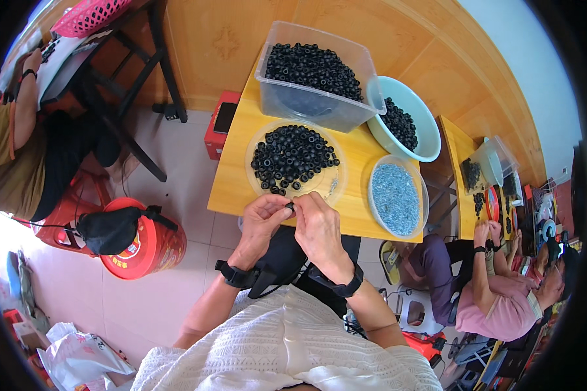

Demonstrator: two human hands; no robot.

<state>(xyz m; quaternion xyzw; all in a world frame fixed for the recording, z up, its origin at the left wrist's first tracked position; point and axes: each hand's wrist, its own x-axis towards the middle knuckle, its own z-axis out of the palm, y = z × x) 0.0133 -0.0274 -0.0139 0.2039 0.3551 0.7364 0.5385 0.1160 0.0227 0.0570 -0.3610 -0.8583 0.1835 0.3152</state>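
Note:
My left hand [261, 225] and my right hand [319, 231] meet at the near edge of a small yellow table [231, 186], fingertips pinched together on one small black ring-shaped part [289, 207]. Just beyond them lies a clear round tray [331, 187] heaped with the same black rings. To its right a clear round bowl [395, 197] holds small silvery metal pieces. Both wrists wear black bands.
A clear rectangular tub [310, 98] and a pale blue basin [424, 127] hold more black rings at the table's back. A red drum with a black bag [137, 238] stands on the floor at left. One person sits at the left, another works at a second table to the right.

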